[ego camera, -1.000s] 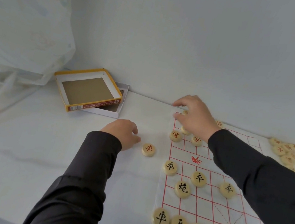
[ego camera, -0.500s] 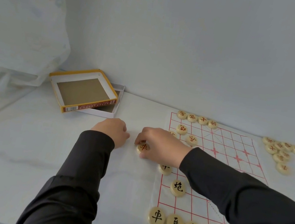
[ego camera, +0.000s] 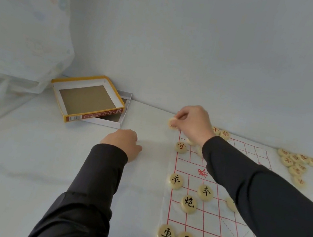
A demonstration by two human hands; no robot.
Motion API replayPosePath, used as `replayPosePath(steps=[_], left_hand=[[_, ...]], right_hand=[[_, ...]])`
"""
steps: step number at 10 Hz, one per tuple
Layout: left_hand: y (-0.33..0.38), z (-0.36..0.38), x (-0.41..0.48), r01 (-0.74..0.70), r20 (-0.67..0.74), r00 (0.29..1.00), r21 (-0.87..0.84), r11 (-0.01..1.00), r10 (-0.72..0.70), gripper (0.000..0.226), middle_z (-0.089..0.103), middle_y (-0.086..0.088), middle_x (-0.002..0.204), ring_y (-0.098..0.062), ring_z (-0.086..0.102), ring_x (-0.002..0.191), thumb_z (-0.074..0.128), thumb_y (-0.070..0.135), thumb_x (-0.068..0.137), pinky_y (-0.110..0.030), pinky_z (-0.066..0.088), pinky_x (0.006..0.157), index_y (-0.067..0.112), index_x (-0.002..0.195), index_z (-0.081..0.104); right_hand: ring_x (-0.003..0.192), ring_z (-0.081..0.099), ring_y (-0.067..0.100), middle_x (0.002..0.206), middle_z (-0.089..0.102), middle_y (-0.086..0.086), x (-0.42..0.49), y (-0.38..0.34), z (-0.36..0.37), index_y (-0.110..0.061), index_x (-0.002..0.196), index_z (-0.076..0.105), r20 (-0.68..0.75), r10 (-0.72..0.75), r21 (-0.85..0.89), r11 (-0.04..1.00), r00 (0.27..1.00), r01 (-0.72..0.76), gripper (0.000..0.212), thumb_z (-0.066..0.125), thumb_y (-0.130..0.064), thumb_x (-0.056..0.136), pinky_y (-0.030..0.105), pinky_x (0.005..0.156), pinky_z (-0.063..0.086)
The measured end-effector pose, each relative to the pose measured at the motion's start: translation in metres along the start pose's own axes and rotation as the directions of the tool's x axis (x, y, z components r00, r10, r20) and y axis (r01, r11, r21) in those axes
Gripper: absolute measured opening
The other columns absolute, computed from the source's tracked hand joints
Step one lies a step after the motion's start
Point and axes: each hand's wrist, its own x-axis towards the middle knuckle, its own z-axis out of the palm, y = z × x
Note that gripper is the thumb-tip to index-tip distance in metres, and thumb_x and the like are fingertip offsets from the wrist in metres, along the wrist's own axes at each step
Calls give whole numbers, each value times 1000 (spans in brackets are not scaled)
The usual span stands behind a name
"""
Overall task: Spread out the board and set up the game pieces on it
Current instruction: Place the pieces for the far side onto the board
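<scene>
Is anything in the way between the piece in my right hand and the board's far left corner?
Nothing visible. The right hand pinches the piece beside that corner, which looks bare; the next piece lies farther down that edge.

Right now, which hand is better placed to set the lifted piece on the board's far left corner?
Right. The right hand pinches the xiangqi piece just by the paper board's far left corner. The left hand rests curled on the white surface, nearer the person, apparently empty.
</scene>
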Motion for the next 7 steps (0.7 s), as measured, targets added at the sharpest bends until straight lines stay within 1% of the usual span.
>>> replayPosePath(steps=[1, 2, 3, 4, 5, 6, 7], left_hand=[[3, 2, 1, -17, 17, 1000, 5, 1000, 17, 39, 50, -7, 134, -23, 47, 121, 45, 32, 97, -29, 37, 100, 13, 130, 47], [5, 2, 1, -26, 19, 999, 11, 1000, 26, 39, 50, -7, 134, -23, 47, 122, 44, 33, 97, -29, 36, 100, 13, 131, 47], [6, 3, 1, -35, 19, 999, 17, 999, 34, 39, 50, -7, 134, -23, 47, 121, 44, 32, 97, -29, 37, 99, 13, 130, 47], [6, 4, 2, -42, 22, 999, 15, 999, 42, 39, 49, -7, 134, -24, 47, 122, 44, 32, 97, -30, 36, 100, 13, 131, 47], [8, 4, 2, -49, 27, 998, 13, 999, 48, 40, 49, -7, 135, -24, 46, 123, 44, 32, 97, -30, 36, 101, 13, 132, 47], [7, 4, 1, -55, 28, 998, 14, 998, 55, 40, 48, -7, 136, -23, 46, 123, 45, 32, 97, -30, 35, 101, 13, 132, 47], [7, 4, 1, -57, 34, 998, 12, 998, 57, 41, 48, -7, 136, -23, 45, 123, 45, 32, 97, -29, 35, 101, 13, 133, 46]], right_hand=[[85, 67, 23, 90, 68, 8, 24, 21, 2, -12, 85, 66, -68, 99, -33, 994, 993, -102, 8, 70, -8, 80, 36, 83, 55], [88, 64, 23, 96, 66, 6, 32, 30, 7, -8, 92, 68, -97, 97, -138, 984, 991, -109, 10, 66, -9, 82, 32, 81, 53], [87, 62, 24, 95, 66, 6, 30, 37, 9, -9, 96, 68, -52, 57, -348, 935, 997, -72, 15, 62, -17, 86, 30, 76, 49], [84, 63, 25, 93, 68, 8, 27, 41, 6, -9, 94, 69, -10, 40, -461, 886, 999, -40, 18, 59, -22, 87, 34, 75, 52], [96, 61, 26, 108, 66, 9, 28, 43, 1, -8, 108, 67, 20, 23, -450, 893, 1000, -11, 23, 56, -19, 91, 34, 84, 49], [108, 58, 26, 120, 61, 10, 31, 43, -4, -8, 117, 63, 3, 42, -333, 942, 999, -39, 28, 57, -15, 91, 31, 91, 46], [100, 61, 24, 112, 65, 9, 34, 44, -5, -8, 108, 66, 15, 75, -277, 959, 997, -68, 23, 61, -17, 89, 33, 90, 49]])
